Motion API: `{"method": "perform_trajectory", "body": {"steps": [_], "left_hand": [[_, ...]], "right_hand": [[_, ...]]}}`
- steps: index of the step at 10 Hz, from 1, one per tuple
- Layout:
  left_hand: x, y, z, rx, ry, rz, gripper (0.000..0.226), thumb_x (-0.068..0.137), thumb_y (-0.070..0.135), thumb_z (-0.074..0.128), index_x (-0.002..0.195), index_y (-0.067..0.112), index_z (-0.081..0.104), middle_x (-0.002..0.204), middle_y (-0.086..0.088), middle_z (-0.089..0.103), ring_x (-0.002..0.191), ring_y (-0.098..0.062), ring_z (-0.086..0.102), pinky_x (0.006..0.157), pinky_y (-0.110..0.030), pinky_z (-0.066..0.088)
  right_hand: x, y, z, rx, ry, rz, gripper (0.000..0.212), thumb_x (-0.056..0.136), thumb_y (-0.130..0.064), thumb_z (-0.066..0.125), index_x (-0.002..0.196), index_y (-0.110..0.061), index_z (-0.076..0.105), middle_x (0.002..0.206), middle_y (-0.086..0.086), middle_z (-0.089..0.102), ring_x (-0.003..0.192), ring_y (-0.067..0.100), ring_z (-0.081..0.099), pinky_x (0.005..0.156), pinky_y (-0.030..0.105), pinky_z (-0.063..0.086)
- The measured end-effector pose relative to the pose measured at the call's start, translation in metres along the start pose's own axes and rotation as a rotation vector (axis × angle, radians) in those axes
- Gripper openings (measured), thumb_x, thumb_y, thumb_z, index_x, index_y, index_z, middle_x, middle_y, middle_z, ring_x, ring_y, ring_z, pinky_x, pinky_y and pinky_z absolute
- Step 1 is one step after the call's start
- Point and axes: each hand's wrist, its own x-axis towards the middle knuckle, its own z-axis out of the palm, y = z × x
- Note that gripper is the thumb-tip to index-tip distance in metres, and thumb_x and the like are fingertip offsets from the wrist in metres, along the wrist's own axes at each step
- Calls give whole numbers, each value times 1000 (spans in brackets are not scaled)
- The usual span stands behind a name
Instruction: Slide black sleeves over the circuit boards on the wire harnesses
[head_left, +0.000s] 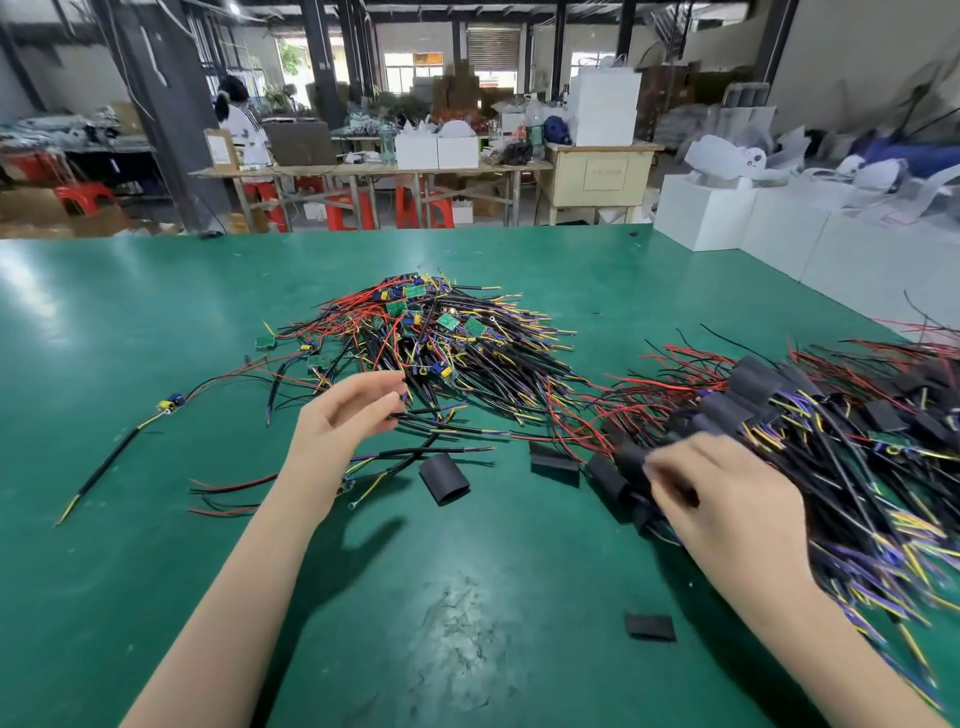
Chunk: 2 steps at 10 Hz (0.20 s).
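I judge the main risk is tangling: pulling one harness from the bare pile (431, 338) at centre frame could drag its neighbours. My left hand (348, 410) pinches wires at that pile's near edge. My right hand (727, 499), blurred, rests on the sleeved pile (831, 415) at right; grip unclear. Loose black sleeves (444, 477) lie between on the table (130, 338).

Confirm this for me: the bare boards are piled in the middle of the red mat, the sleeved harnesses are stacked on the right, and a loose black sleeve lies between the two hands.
One thing is wrong: the mat is green, not red. The head view shows the rest holds: bare boards piled mid-table, sleeved harnesses on the right, and a loose black sleeve between the left hand and right hand.
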Motion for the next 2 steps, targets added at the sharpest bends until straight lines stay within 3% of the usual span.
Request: {"method": "perform_trajectory", "body": {"steps": [1,2], "left_hand": [[-1,1,2,18,-28,-26,24,92,5,59,114,9,68,108,-9,72,95,-20,66,85,-29,57],[-3,-2,4,46,-35,-45,25,92,5,59,115,6,67,108,-10,72,93,-18,66,81,-26,57]], "right_hand": [[-15,18,6,-97,-123,4,11,70,-10,81,73,-13,71,68,2,66,67,30,57,58,35,50],[-13,13,7,-92,-30,14,4,76,-12,75,73,-13,72,68,1,65,68,30,54,58,33,48]]}}
